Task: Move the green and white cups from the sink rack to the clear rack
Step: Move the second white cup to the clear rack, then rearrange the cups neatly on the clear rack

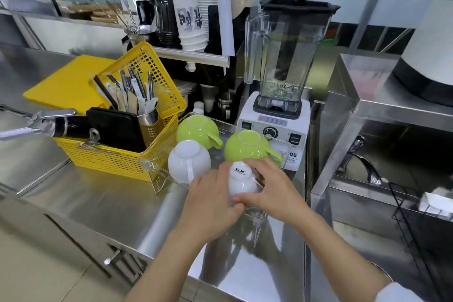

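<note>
Glossy white cup (pixel 241 182) upturned, clasped by left hand (pixel 210 201) and right hand (pixel 274 189), clear rack (pixel 157 167) on steel.

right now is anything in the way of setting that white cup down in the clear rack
Nothing visible blocks it. Both the left hand and right hand hold the upside-down white cup over the near right corner of the clear rack. The other three cups sit in the other spots.
</note>
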`<action>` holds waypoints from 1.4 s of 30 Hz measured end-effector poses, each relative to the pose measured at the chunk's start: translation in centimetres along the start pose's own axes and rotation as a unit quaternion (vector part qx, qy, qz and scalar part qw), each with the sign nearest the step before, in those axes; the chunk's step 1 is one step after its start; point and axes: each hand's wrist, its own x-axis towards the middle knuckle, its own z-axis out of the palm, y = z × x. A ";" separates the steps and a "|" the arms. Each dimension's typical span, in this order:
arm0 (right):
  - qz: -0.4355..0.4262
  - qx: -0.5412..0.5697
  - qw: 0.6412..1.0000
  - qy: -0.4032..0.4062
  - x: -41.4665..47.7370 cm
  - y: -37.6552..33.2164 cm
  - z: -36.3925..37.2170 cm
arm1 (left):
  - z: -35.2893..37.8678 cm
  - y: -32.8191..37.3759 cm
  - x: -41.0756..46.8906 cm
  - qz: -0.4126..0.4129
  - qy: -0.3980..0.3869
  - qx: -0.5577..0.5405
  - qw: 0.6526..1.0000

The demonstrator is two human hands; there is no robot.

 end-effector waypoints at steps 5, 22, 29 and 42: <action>0.003 -0.057 0.998 -0.041 0.0 0.3 -0.2 | -1.2 1.3 0.2 -0.022 -0.055 -0.020 0.998; 0.058 -0.102 0.988 0.097 3.2 5.0 -5.9 | -5.1 2.7 7.4 0.039 -0.030 -0.021 0.999; 0.105 -0.125 0.984 0.078 3.4 4.2 -5.5 | -4.5 1.5 10.9 0.087 -0.106 0.056 0.989; 0.196 -0.117 0.963 0.141 3.2 3.5 -3.4 | -4.5 -1.2 12.9 0.221 -0.178 0.062 0.957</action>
